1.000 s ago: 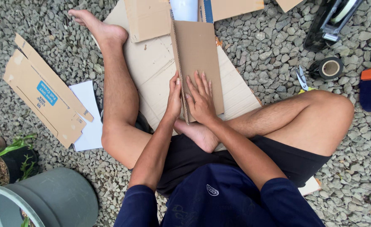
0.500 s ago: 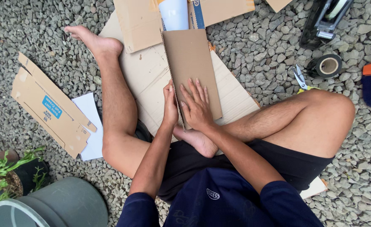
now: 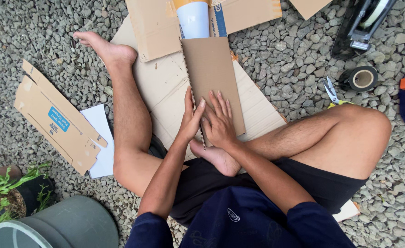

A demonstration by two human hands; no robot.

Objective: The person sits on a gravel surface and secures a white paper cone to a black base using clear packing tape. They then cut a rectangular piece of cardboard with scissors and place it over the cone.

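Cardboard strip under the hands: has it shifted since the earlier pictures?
No: the cardboard strip still has its top edge at the white tube, on the large sheet.

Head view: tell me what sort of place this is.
Probably an outdoor yard or garden spot: the ground is loose grey gravel, potted green plants stand at the lower left, and the person sits barefoot on a flattened cardboard sheet laid over the stones.
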